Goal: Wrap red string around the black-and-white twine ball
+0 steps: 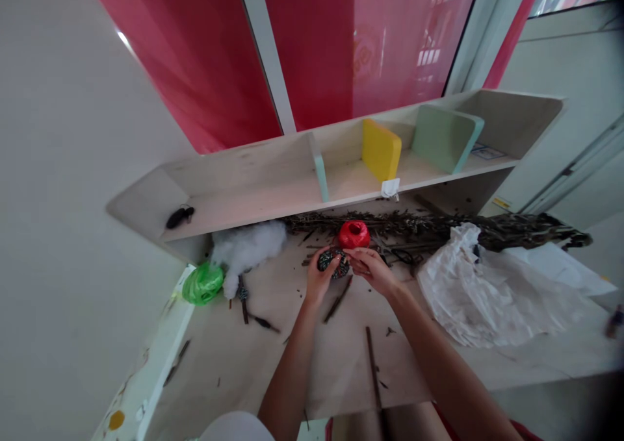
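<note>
My left hand [320, 273] is wrapped round a small dark speckled ball, wound like yarn [332, 264], with a bit of red showing on it. From the other side my right hand [369, 265] comes up to the ball, its thumb and fingers pinched together at the ball's right edge. Whatever those fingertips pinch is too small to make out. Just behind both hands sits a roll of red plastic twine [354, 234]. A short brown stick [338, 300] lies on the desk below the ball.
White stuffing [251, 249] and a green twine roll [203, 284] lie at the left. Dry twigs [419, 226] run along the back under a shelf [244, 197]. A crumpled white plastic bag [487, 295] covers the right side. A long stick [372, 366] lies near the front edge.
</note>
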A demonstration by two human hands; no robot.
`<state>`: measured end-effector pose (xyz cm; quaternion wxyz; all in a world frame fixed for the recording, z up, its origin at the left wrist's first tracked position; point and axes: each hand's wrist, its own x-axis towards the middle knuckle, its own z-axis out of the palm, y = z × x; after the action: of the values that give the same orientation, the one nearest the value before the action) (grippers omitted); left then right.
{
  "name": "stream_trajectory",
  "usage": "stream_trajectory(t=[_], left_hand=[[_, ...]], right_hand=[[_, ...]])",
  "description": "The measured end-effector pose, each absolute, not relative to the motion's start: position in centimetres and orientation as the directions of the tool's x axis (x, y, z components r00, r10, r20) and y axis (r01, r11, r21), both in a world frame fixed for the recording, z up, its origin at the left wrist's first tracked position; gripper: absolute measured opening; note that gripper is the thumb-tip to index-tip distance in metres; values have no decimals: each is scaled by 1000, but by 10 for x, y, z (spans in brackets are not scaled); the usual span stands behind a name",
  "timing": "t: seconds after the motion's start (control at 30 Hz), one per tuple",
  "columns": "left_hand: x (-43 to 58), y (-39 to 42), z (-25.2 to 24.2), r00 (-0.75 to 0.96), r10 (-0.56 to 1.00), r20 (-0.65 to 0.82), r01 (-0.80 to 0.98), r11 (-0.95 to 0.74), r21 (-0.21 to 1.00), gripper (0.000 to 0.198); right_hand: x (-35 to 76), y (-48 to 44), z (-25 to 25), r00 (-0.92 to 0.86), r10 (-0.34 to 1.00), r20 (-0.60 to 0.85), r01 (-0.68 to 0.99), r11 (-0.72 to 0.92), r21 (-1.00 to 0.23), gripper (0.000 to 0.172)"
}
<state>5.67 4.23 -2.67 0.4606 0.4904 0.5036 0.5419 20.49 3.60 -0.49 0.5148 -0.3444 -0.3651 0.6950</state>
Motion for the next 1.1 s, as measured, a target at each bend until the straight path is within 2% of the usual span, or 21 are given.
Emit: stream_trajectory(t=[0.3, 0.43, 0.57, 0.7, 0.83, 0.93, 1.0, 1.1], left_hand=[[57, 37, -6, -30, 997, -75, -240, 66, 969, 31], [54, 37, -8, 91, 995, -49, -247, 70, 967, 38], [56, 35, -15, 224, 973, -50, -167, 89, 982, 49], [59, 30, -15, 266, 961, -76, -108, 108, 988, 45], [58, 30, -13, 218, 970, -106, -206, 152, 967, 41], [55, 32, -12, 204, 959, -195, -317, 253, 914, 39], [52, 32, -11, 242, 940, -241, -392, 322, 862, 38], [49, 30, -10, 331, 922, -202, -466, 346, 814, 38]], right_hand=[[208, 36, -7, -272, 957, -102, -420, -213, -882, 31], [211, 36, -6, -257, 963, -84, -439, -194, -877, 30], [213, 36, -4, -233, 967, -99, -431, -194, -881, 31], [215, 38, -3, -184, 971, -149, -428, -216, -878, 32], [218, 42, -8, -129, 974, -188, -419, -225, -879, 33], [220, 44, -12, -105, 975, -197, -416, -223, -881, 31], [219, 44, -12, -85, 976, -203, -394, -220, -893, 32], [216, 43, -11, -53, 971, -235, -346, -239, -907, 38]])
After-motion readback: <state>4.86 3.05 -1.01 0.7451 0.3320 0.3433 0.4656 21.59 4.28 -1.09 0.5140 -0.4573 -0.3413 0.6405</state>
